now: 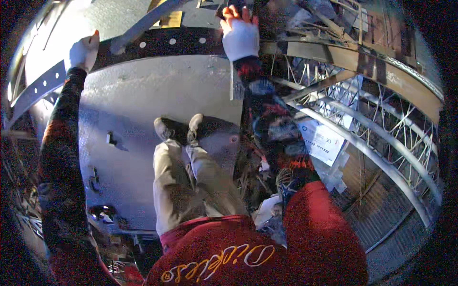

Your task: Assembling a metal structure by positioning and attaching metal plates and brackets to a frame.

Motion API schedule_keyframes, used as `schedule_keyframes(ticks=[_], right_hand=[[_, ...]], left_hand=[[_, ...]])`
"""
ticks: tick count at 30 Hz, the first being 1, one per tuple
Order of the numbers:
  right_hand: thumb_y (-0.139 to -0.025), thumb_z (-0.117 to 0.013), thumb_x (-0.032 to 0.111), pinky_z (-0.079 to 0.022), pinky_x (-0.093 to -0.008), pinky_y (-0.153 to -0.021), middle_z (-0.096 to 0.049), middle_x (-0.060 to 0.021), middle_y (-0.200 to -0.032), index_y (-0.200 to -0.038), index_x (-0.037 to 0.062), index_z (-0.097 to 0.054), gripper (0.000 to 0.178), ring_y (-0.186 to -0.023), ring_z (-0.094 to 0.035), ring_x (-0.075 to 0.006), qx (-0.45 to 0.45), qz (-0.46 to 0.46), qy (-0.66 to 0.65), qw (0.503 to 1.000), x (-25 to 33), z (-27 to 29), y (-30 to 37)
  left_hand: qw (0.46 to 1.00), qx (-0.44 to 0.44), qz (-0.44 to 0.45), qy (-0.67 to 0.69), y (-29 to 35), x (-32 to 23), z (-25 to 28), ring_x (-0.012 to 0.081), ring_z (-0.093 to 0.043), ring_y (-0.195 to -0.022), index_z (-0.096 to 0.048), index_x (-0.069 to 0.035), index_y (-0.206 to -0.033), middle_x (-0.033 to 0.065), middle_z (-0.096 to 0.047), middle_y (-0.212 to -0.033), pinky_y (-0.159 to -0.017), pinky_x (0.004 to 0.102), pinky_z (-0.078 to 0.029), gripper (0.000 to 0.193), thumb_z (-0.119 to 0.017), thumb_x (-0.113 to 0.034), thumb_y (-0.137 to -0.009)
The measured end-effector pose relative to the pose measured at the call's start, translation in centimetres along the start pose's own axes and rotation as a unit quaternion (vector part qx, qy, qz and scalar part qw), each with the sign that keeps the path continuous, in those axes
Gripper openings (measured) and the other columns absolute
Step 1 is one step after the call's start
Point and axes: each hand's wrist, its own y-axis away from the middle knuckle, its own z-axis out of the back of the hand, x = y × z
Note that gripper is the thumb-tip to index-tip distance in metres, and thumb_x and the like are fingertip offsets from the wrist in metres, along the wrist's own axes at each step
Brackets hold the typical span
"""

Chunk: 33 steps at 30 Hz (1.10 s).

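Both arms reach forward and wide to a long dark beam with a row of round holes (157, 43). My left hand (83, 51), in a white glove with orange at the fingertip, is closed on the beam at the left. My right hand (240, 38), also gloved in white with orange-looking fingers, crosses the beam farther right. Its fingers are spread and rest against a dark piece (221, 10) just beyond; their undersides are hidden. A slanted grey bar (148, 21) meets the beam between the hands.
My shoes (163, 127) stand on a grey metal platform (124, 190) carrying a small bracket-like piece (110, 139). To the right lie white tubular lattice trusses (372, 148), a brownish beam (405, 81), a printed white carton (320, 141) and corrugated sheeting (386, 219). Bright light washes out the far left.
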Motion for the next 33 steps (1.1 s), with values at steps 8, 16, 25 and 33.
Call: schedule_keyframes(ticks=[8, 16, 25, 33], right_hand=[[-0.089, -0.055, 0.021, -0.038, -0.0515, -0.102, -0.057, -0.0124, -0.133, -0.121, 0.0093, -0.061, 0.034, -0.127, -0.049, -0.0360, 0.018, 0.031, -0.024, 0.999, 1.0, 0.5, 3.7], [-0.092, -0.049, 0.017, -0.034, -0.0584, -0.106, -0.059, -0.0159, -0.129, -0.132, 0.0047, -0.052, 0.042, -0.133, -0.045, -0.0362, 0.044, 0.058, -0.004, 0.997, 3.0, -0.7, 11.0], [-0.093, -0.050, 0.023, -0.036, -0.0470, -0.106, -0.051, -0.0078, -0.140, -0.126, 0.0135, -0.059, 0.035, -0.132, -0.044, -0.0348, 0.070, 0.004, 0.023, 0.997, 4.1, 0.1, 3.5], [-0.092, -0.055, 0.018, -0.043, -0.0487, -0.098, -0.059, -0.0147, -0.127, -0.123, 0.0110, -0.059, 0.032, -0.111, -0.057, -0.0401, -0.009, -0.005, -0.071, 0.997, -0.8, 0.5, 0.8]], left_hand=[[1.000, -0.003, -0.004, 0.026, 0.3, 0.8, 0.1, 0.0432, -0.064, -0.086, -0.071, -0.008, -0.087, 0.0228, -0.067, -0.087, -0.078, 0.0490, -0.049, 0.058, -0.039, -0.055, -0.097], [0.999, 0.005, 0.028, -0.021, 1.2, 0.9, 1.0, 0.0428, -0.064, -0.085, -0.071, -0.007, -0.087, 0.0243, -0.066, -0.086, -0.076, 0.0483, -0.049, 0.057, -0.040, -0.054, -0.096], [1.000, -0.007, 0.009, -0.015, 1.7, 2.4, 1.2, 0.0419, -0.066, -0.086, -0.071, -0.007, -0.087, 0.0235, -0.067, -0.088, -0.078, 0.0476, -0.050, 0.057, -0.039, -0.053, -0.097], [1.000, 0.007, 0.014, 0.011, 0.2, -1.4, 0.2, 0.0432, -0.065, -0.087, -0.072, -0.007, -0.088, 0.0242, -0.067, -0.088, -0.079, 0.0487, -0.049, 0.060, -0.038, -0.056, -0.096]])
